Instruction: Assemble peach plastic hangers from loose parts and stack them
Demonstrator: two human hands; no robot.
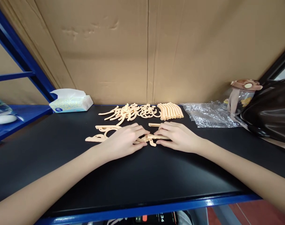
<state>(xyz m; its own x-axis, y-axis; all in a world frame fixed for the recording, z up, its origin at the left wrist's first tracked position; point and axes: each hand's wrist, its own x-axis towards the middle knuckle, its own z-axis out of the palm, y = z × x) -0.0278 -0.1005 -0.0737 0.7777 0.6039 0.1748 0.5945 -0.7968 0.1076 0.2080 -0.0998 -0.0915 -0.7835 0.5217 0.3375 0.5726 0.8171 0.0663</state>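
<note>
My left hand (124, 139) is closed, its thumb and fingers pinching a beige plastic hanger part with a curved hook end (153, 142). Closed on a long beige hanger arm (156, 137), my right hand (180, 136) faces it. The two parts meet between my fingertips just above the black tabletop; whether they are joined I cannot tell. Left of my left hand lie a flat beige piece (95, 138) and a longer one (107, 127), with a ring-shaped piece partly hidden by that hand. Beyond my right fingers, a short bar end (154, 124) shows.
Behind my hands lie a heap of curved beige pieces (127, 112), ring-like hooks (148, 111) and a neat row of arms (170, 111). A tissue pack (72, 101) is at back left. Clear plastic bags (210, 114), a bottle (244, 97) and a dark bag (269, 112) are right.
</note>
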